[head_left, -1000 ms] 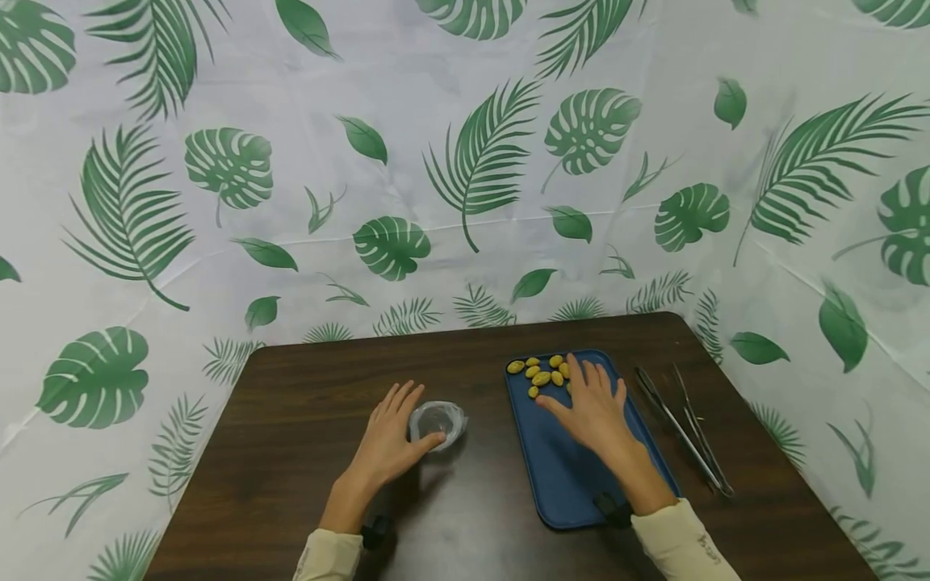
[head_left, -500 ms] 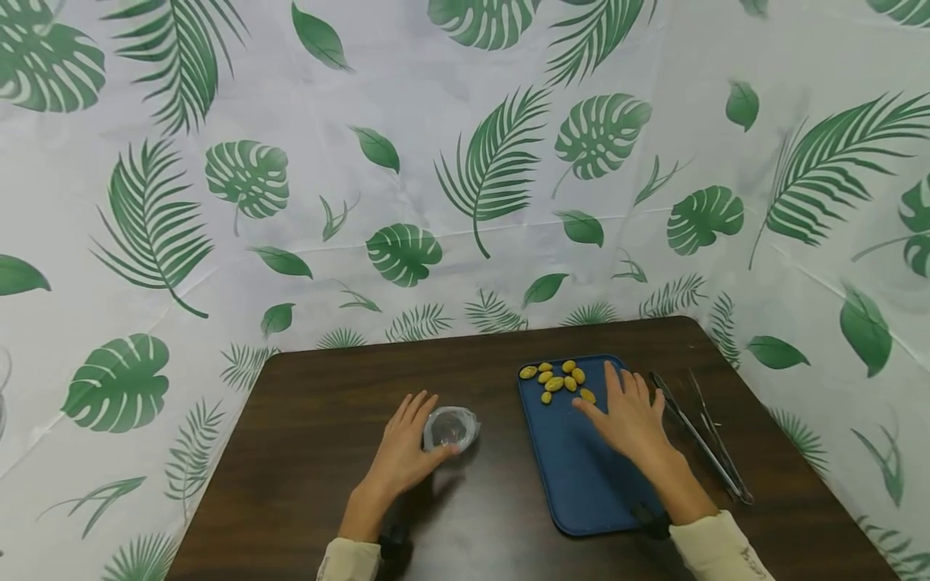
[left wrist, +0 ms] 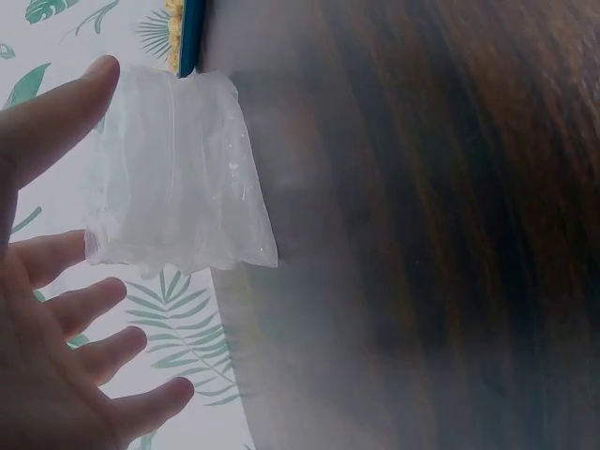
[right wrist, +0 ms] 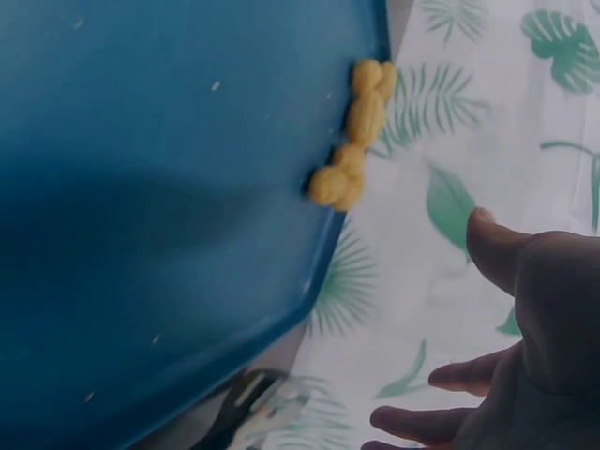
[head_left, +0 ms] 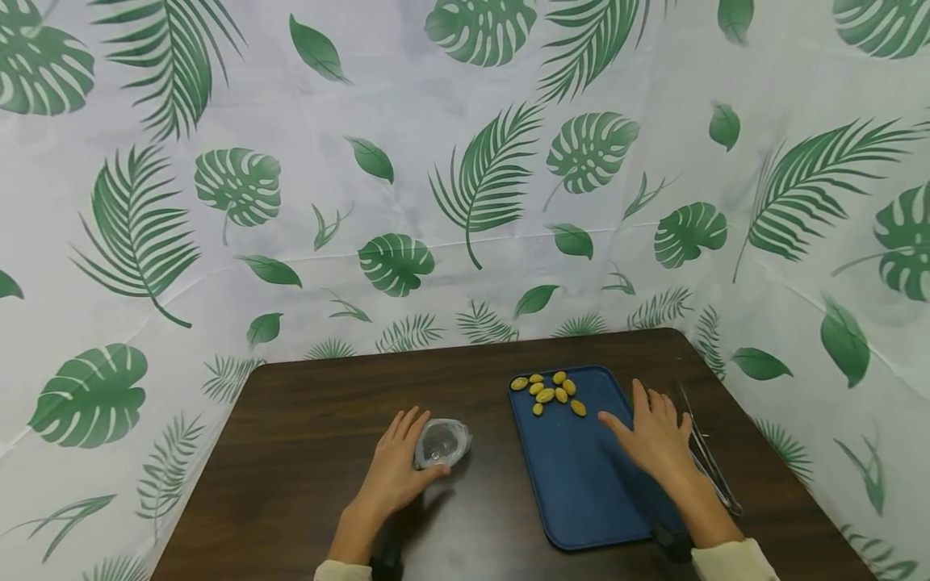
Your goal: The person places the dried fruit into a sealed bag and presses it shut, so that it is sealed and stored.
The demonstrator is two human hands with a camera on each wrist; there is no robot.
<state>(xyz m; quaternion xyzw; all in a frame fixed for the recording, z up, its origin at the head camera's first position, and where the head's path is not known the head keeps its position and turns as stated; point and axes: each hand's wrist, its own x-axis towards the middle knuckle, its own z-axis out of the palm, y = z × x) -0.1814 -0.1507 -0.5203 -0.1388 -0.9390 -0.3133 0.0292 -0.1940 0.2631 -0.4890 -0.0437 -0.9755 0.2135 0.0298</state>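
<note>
A clear plastic bag (head_left: pixel 443 443) stands on the table with its round mouth facing up; the left wrist view shows its crinkled side. My left hand (head_left: pixel 392 472) is beside it, fingers spread and thumb apart, holding nothing. A blue tray (head_left: pixel 574 484) lies to the right, bearing several small yellow oval pieces (head_left: pixel 545 395) at its far end. Over the tray's right edge hovers my right hand (head_left: pixel 657 436), fingers spread and nothing in its grasp. Metal tongs (head_left: pixel 715 476) lie right of the tray, partly hidden behind that hand.
Dark wood table (head_left: pixel 312 428) extends to the left of the bag and between bag and tray. A white leaf-print cloth (head_left: pixel 305 177) hangs behind the table and along its sides. Tiny pale specks dot the tray in the right wrist view.
My right hand has moved right, from above the yellow pieces to the tray's right edge by the tongs. The left hand stays beside the bag. The head view has shifted slightly.
</note>
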